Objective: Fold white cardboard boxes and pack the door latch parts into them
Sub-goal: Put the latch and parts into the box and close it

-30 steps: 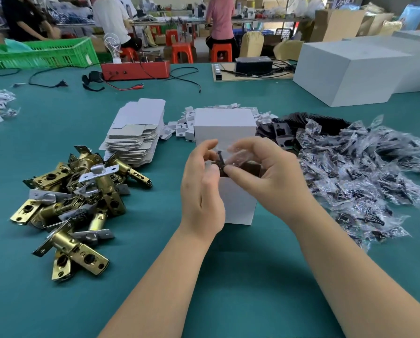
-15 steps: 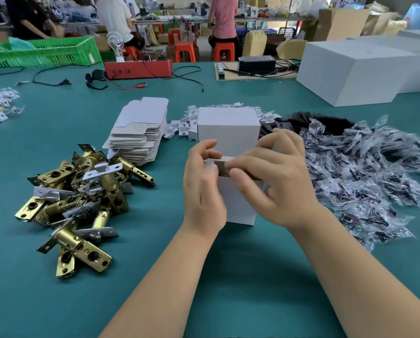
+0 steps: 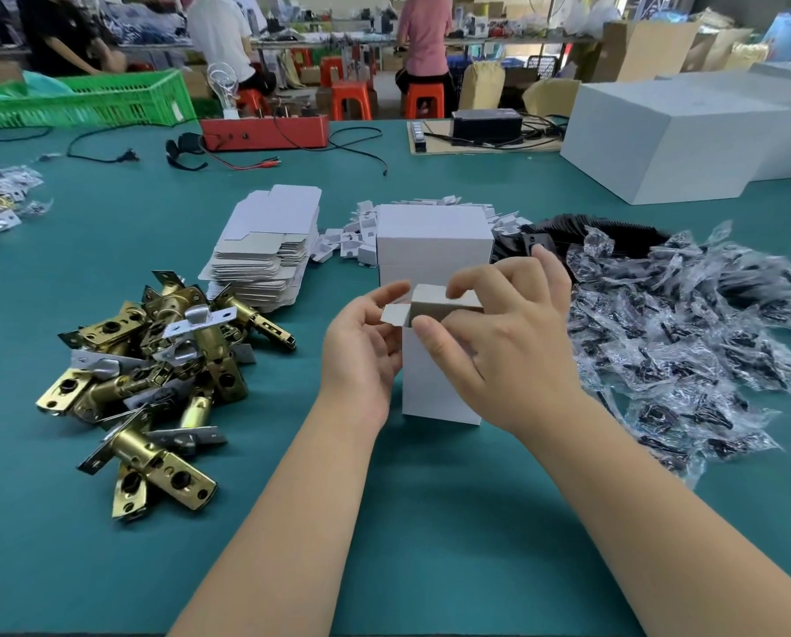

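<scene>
From the head camera I see a small white box (image 3: 435, 383) standing upright on the teal table (image 3: 384, 521), between my two hands. My left hand (image 3: 361, 356) cups its left side, the fingers curled against the wall and the thumb touching the small side flap (image 3: 394, 313) that sticks out at the top. My right hand (image 3: 503, 333) grips the top from the right: the thumb presses the front upper edge, the index finger bends down onto the grey lid flap (image 3: 439, 298). Brass door latches (image 3: 154, 365) lie heaped to the left, flat box blanks (image 3: 265, 250) behind them, bagged parts (image 3: 687, 342) to the right.
</scene>
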The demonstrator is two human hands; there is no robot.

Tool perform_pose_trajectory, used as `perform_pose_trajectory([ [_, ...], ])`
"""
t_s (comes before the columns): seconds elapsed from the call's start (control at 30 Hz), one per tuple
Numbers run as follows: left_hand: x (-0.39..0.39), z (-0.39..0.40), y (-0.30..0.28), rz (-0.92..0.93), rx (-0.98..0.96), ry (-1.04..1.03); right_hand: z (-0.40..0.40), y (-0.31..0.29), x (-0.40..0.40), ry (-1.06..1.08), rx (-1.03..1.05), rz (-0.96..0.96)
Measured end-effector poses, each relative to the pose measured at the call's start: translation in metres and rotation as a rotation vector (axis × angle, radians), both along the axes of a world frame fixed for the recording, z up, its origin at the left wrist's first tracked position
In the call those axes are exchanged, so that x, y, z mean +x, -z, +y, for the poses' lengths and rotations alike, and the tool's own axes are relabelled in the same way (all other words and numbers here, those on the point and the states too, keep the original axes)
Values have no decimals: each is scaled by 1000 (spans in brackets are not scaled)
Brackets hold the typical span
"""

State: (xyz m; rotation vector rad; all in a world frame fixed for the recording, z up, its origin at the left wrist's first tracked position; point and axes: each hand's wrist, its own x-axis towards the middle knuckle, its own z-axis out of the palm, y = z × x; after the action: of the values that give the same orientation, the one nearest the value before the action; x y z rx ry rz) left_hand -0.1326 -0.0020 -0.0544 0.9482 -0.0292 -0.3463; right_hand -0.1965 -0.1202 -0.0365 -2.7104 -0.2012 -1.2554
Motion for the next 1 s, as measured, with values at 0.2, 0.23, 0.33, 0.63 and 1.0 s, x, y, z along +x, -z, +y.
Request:
perform_pose_trajectory([
  [0.2, 0, 1, 1, -82, -9, 88, -15, -4, 4, -143, 540, 62],
  [0.23, 0, -1, 1, -89, -6, 95, -22, -6, 5, -135, 694, 64],
  [0.33, 1, -5, 2, -118, 21, 109, -40, -15, 7, -99, 1122, 101],
  [0.63, 2, -6, 3, -229, 18, 51, -74, -8, 7, -673, 1443, 728],
  [1.0, -7, -6, -2, -326, 88, 5, -61, -1, 10, -940, 1483, 674],
])
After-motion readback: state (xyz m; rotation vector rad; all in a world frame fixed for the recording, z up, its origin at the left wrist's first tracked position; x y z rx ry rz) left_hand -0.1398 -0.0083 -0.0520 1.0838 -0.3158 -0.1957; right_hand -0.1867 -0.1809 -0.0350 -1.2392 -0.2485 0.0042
